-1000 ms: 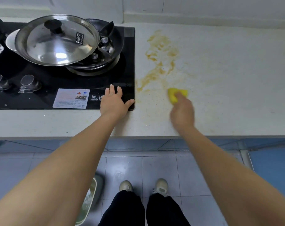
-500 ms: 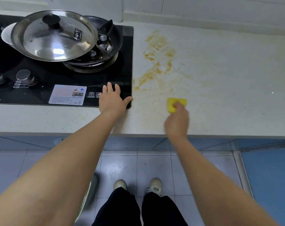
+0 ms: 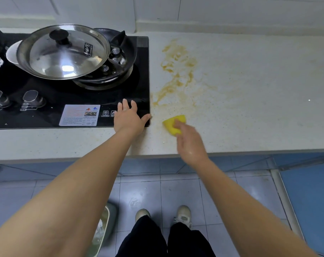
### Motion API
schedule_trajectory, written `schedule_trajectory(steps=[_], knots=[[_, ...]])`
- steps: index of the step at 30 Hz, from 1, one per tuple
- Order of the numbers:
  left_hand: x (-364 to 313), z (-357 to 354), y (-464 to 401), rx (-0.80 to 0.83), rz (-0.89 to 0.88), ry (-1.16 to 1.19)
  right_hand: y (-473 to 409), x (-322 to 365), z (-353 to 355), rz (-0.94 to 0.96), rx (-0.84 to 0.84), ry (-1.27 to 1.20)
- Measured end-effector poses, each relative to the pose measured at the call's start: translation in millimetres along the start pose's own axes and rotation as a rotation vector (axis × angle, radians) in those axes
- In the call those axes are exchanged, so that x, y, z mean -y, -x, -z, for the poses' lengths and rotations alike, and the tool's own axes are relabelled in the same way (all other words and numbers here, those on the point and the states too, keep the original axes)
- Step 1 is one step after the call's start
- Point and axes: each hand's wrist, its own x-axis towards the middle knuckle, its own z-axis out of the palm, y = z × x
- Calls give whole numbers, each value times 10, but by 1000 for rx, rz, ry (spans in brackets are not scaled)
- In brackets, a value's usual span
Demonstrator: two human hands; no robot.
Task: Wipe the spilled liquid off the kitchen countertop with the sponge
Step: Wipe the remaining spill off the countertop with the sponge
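On the table point(image 3: 250, 115), the stove point(image 3: 68, 97) sits to my left with a lidded pan point(image 3: 62, 52) on its burner. The spill point(image 3: 177, 71) lies right of the stove. My left hand point(image 3: 128, 119) rests flat on the stove's near right corner; my right hand point(image 3: 189, 141) presses the sponge point(image 3: 173, 123) onto the table just before the spill.

Soft even daylight; right hand point(image 3: 191, 143) motion-blurred.
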Motion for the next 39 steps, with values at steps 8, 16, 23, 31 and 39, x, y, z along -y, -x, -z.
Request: schedule_trajectory(steps=[8, 16, 23, 31, 39], knots=[[25, 0, -16, 12, -15, -7, 65, 362, -223, 13, 25, -41], [34, 8, -15, 17, -21, 0, -69, 120, 39, -341, -184, -6], [22, 38, -36, 26, -14, 21, -290, 32, 118, -289, -159, -11], [-102, 182, -365, 80, 6, 38, -554, 192, -93, 0, -61, -8], [-177, 173, -623, 73, 47, 3, -1019, 296, -111, 67, -11, -50]])
